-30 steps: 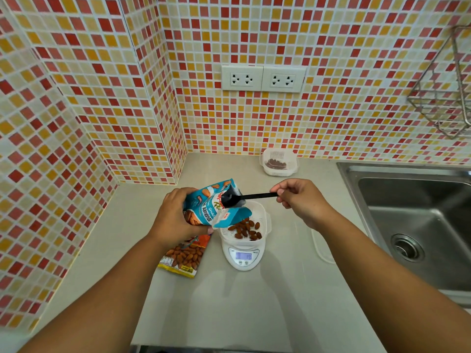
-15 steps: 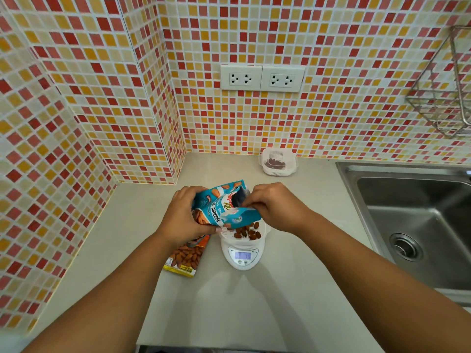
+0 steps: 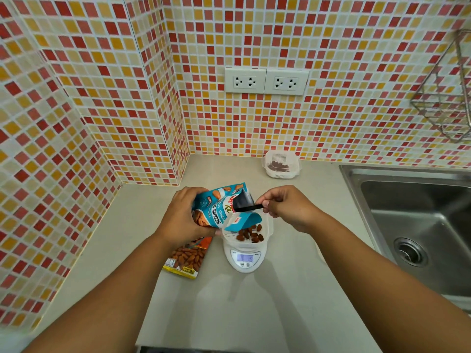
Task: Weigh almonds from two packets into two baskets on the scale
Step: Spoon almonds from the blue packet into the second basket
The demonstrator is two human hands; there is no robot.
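The blue almond packet point(image 3: 216, 208) is gripped open by the left hand point(image 3: 182, 216) at 10 o'clock of the scale point(image 3: 244, 259), admitting the black scoop point(image 3: 246, 203) pinched by the right hand point(image 3: 288, 208).

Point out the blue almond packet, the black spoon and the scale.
blue almond packet point(image 3: 216, 207), head view, on its printed front.
black spoon point(image 3: 248, 207), head view, on its handle.
scale point(image 3: 245, 259), head view, on its display.

Blue packet point(image 3: 216, 210) in left hand point(image 3: 182, 217), black spoon point(image 3: 248, 207) in right hand point(image 3: 290, 207).
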